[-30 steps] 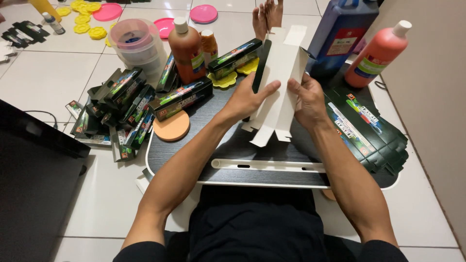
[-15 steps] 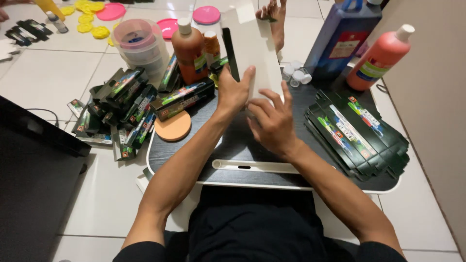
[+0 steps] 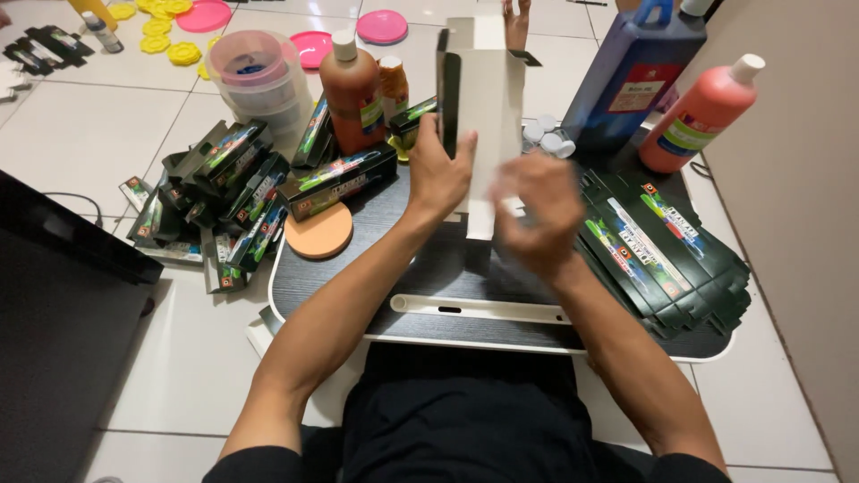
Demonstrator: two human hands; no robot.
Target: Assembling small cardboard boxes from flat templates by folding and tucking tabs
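**Carton swung upright between two hands**

Since half a second ago the white carton (image 3: 483,107) stands more squarely upright over the lap tray (image 3: 465,268), its dark outer side now turned to the left edge, and the right hand (image 3: 537,210) has slid down toward the carton's lower flap, blurred in motion. The left hand (image 3: 438,174) clamps the carton's left edge, thumb in front and fingers behind; the right hand touches its lower right part, though the blur hides whether it grips.

Counted: two hands, one carton held, three tall bottles. At 12 o'clock from the hands stands a brown bottle (image 3: 353,89) with a white cap and a multicoloured label. At 1 o'clock rises a blue bottle (image 3: 631,76) with a red-and-white label, and at 2 o'clock a salmon-pink bottle (image 3: 700,116) with a white cap and a green-banded label. A stack of flat dark-green cartons (image 3: 662,255) with white and coloured stripes lies at 3 o'clock on the tray; too many overlap to count. A heap of folded dark-green boxes (image 3: 233,192) sits at 9 o'clock on the floor. One orange disc (image 3: 320,234) lies on the tray's left corner, and a clear tub (image 3: 259,76) with pink contents stands at 11 o'clock.
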